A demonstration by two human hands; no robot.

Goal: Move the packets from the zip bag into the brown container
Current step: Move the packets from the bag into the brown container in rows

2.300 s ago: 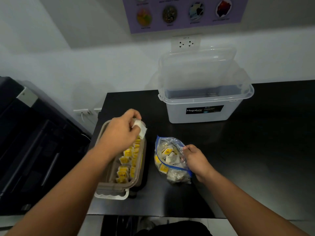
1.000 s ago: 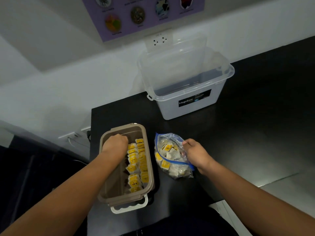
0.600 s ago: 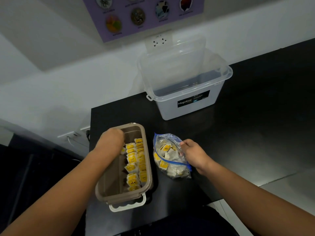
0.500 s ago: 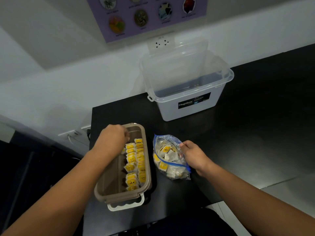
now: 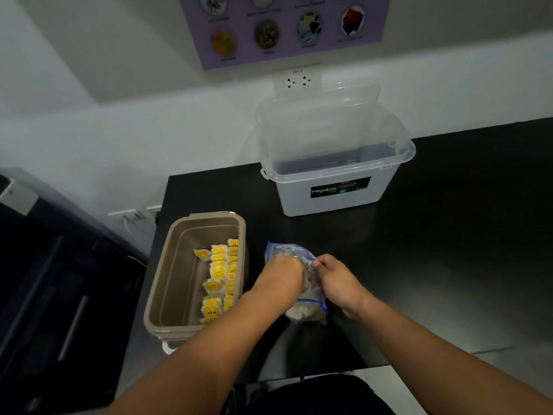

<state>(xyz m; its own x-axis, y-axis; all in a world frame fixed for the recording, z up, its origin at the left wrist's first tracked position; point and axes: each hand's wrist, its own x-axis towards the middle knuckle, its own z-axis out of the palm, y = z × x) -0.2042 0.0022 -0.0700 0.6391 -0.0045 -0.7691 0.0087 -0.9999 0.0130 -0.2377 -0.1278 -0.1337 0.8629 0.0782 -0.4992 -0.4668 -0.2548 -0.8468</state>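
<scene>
A brown container (image 5: 167, 283) stands open on the black counter, with several yellow-and-white packets (image 5: 221, 271) lined along its right side. Right of it lies a clear zip bag (image 5: 305, 310) with a blue seal, holding more packets. My left hand (image 5: 282, 277) reaches down into the bag's mouth; its fingers are hidden inside the plastic. My right hand (image 5: 335, 277) pinches the bag's right edge and holds it open.
A large clear Megabox tub (image 5: 338, 187) with its lid leaning behind it stands at the back of the black counter (image 5: 449, 235). A wall socket (image 5: 296, 80) and a purple poster hang above. Dark furniture stands left of the counter's edge.
My left hand has left the brown container and moved right into the zip bag. The right hand stays on the bag's edge. The camera view has shifted slightly.
</scene>
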